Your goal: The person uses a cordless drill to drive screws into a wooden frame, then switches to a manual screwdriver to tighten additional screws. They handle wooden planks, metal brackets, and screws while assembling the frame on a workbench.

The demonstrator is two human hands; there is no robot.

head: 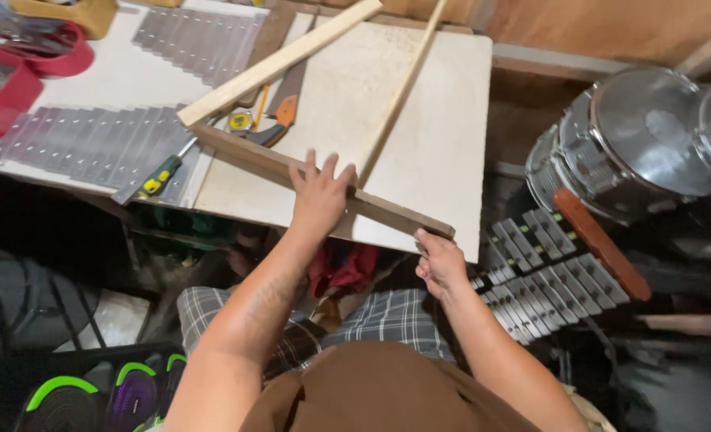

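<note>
A dark brown wooden strip [243, 152] lies diagonally across a pale board [443, 136] on the work table. My left hand [320, 194] presses flat on the middle of that strip, fingers spread. My right hand [440, 264] grips the strip's near right end at the board's corner. A lighter, thicker wooden batten [279, 60] crosses above it, and a thin wooden stick [403, 88] runs up toward the far edge.
A handsaw with an orange handle [285, 112], a yellow tape measure [239, 122] and a screwdriver [151, 182] lie by rows of metal bars [91, 144]. A red container [3, 88] sits far left. Drums [643, 136] and a metal-bar instrument [547, 264] stand at right.
</note>
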